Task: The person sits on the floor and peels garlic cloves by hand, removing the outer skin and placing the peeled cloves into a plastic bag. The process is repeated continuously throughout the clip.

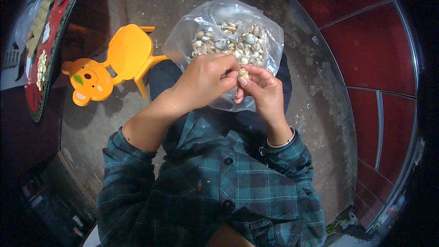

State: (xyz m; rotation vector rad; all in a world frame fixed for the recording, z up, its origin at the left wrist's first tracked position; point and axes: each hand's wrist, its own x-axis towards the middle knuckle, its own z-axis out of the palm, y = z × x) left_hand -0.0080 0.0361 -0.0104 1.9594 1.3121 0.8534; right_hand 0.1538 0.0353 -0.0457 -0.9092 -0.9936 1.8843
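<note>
Between the thumb and fingers of my right hand (265, 87) is a small pale nut-like piece (243, 73) with a yellowish face. My left hand (209, 79) meets it from the left, its thumb and fingers pinched at the piece's edge; the exact contact is partly hidden. Just beyond the hands, a clear plastic bag (233, 8) lies open across my lap. Many similar nut-like pieces (248, 43), whitish, tan and grey, fill its middle. Their exact kind cannot be told.
A yellow child's chair (132, 48) with a bear-face backrest stands on the concrete floor (308, 120) to the left. Past it, a red table (32, 101) carries pale kernels (42, 68). Dark red panels (370, 48) line the right side. Small pale flakes dot the floor.
</note>
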